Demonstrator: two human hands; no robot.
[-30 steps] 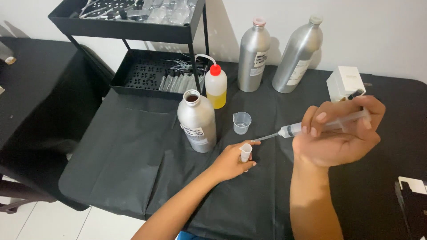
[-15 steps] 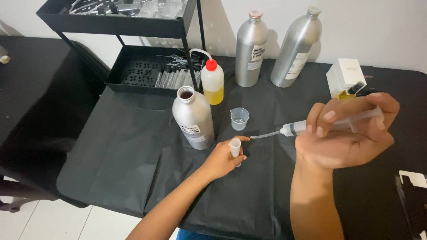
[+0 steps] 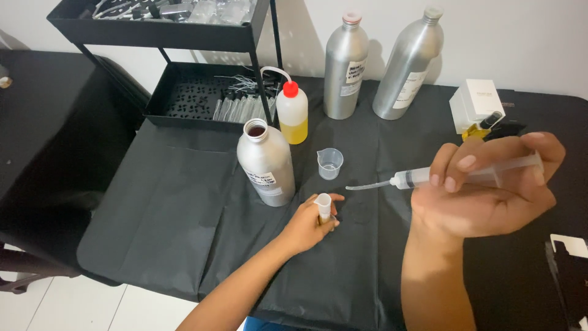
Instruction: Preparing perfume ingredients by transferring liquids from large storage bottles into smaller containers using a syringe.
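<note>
Nearest the camera, the right hand (image 3: 484, 196) is raised above the black-draped counter (image 3: 171, 220), its fingers (image 3: 456, 168) wrapped around a clear plastic syringe with a long thin nozzle (image 3: 429, 176). The syringe's long axis lies close to level and runs left to right across the view; the nozzle tip points left, toward the middle of the counter, and the plunger end sits inside the hand. Whether the barrel holds liquid cannot be told.

Lower and to the left, the left hand (image 3: 309, 224) rests on the counter with its fingers closed around a small pale upright vial (image 3: 323, 206), mouth upward. The nozzle tip hangs above and to the right of that mouth, apart from it.

Judgement: the step in hand appears to be the transfer of liquid by syringe into the vial. The next move would call for tilting the tip downward into the narrow mouth while the left hand holds the vial steady.

Just beyond stand an open silver aluminium bottle (image 3: 266, 162) and a small clear measuring cup (image 3: 330, 163). Farther back are a plastic squeeze bottle of yellow liquid with a red cap (image 3: 292, 113), two tall capped silver bottles (image 3: 345, 64), a small white box (image 3: 476, 101) and a black metal tray rack (image 3: 184, 92).
</note>
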